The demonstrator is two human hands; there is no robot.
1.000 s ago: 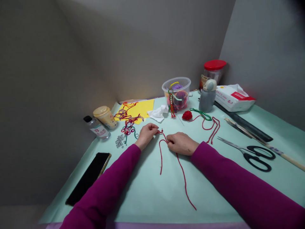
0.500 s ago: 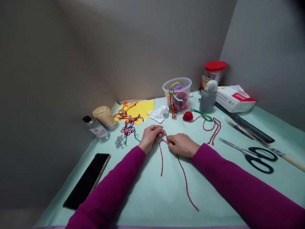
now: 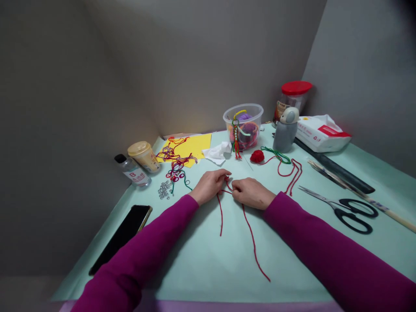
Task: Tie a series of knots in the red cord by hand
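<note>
My left hand [image 3: 210, 185] and my right hand [image 3: 251, 193] rest close together on the pale green table cover [image 3: 201, 260], both in purple sleeves. Each pinches the upper part of a thin red cord [image 3: 250, 236]. Two loose tails of the cord trail toward me across the cover. The fingertips of both hands almost touch above the cord's bend.
Black scissors [image 3: 347, 208] and long sticks [image 3: 357, 195] lie at the right. A phone [image 3: 125, 234] lies at the left, with a bottle [image 3: 131, 171], a cup [image 3: 143, 156], small metal rings [image 3: 164, 190] and tangled cords [image 3: 175, 167]. Behind are a clear tub [image 3: 243, 125], a red yarn ball [image 3: 256, 156], a grey bottle [image 3: 285, 130] and a tissue pack [image 3: 320, 132].
My left hand has slid right toward my right hand, closing the gap over the red cord. The cord's tails have shifted slightly.
</note>
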